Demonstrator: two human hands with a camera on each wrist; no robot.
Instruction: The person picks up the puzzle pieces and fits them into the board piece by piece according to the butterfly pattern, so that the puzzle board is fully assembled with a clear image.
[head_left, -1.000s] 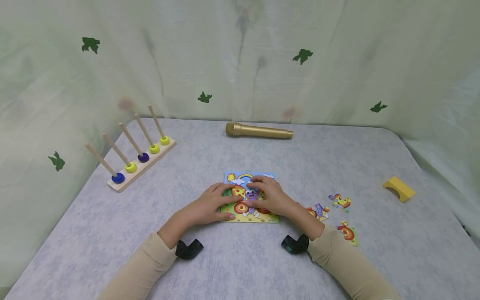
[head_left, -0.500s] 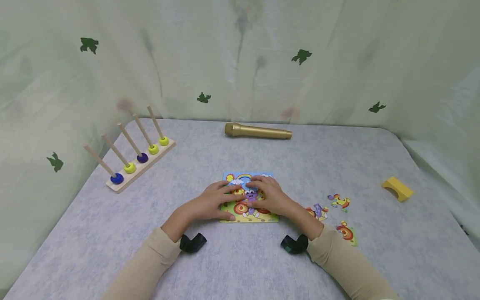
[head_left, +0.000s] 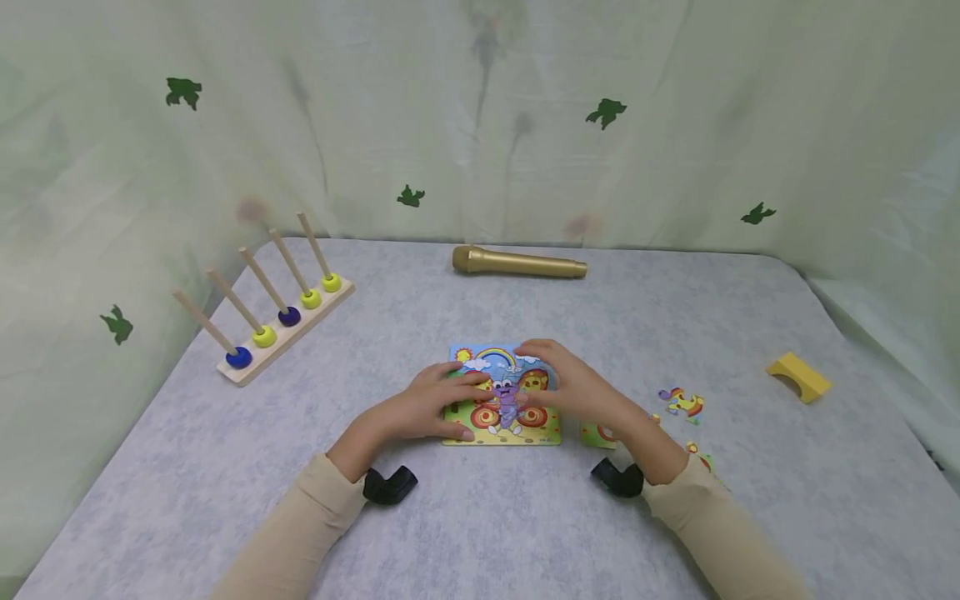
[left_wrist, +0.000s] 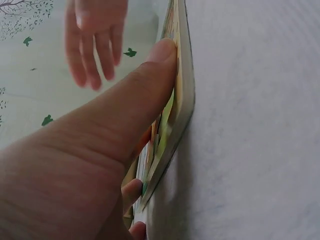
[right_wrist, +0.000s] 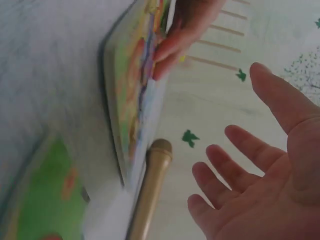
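Observation:
A colourful butterfly puzzle point(head_left: 551, 433) lies flat in the middle of the table. My left hand point(head_left: 423, 408) rests on its left half, fingers reaching across the picture. In the left wrist view the thumb point(left_wrist: 155, 65) presses on the face of the board near its edge. Above the right side of the puzzle hovers my right hand point(head_left: 581, 390), fingers spread and raised off the board. The right wrist view shows that hand's palm point(right_wrist: 265, 195) holding nothing. A green-edged loose piece point(head_left: 596, 435) lies just right of the board, partly under the right wrist.
More loose puzzle pieces point(head_left: 682, 403) lie to the right, some partly hidden by the right forearm. A yellow arch block point(head_left: 798, 377) sits farther right. A gold toy microphone point(head_left: 519, 262) lies at the back; a peg stand with rings point(head_left: 285, 333) stands at left.
My right hand has lifted off the puzzle and moved right, uncovering more of the butterfly and a loose piece beside the board. The left hand stays on the puzzle.

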